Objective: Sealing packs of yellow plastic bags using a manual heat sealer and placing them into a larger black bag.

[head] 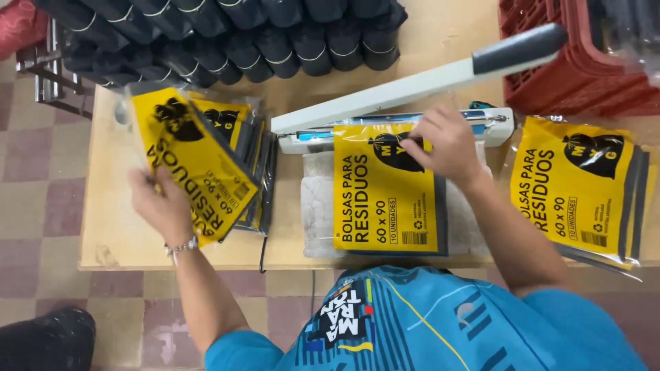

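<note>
The yellow pack (385, 192) in the middle lies flat on a white pad (317, 206), w/ its top edge tucked under the raised arm of the heat sealer (412, 86). The right hand (447, 141) rests on that top edge, fingers pressing it flat by the sealer bar, so it's pinning the pack down, not wrapped around it. The left hand (165, 206) is closed on another yellow pack (196, 161), held up & tilted over the left stack (247, 148) of the same packs. A right stack (584, 185) sits well apart on the other side of the wooden table (110, 233). Black rolls (275, 34) are piled at the back, a red crate (550, 75) in the corner. Step looks like lining up the open end for sealing. Next move prob needs the edge straight under the bar, fingers clear, then the grey handle (519, 48) pushed down.
</note>
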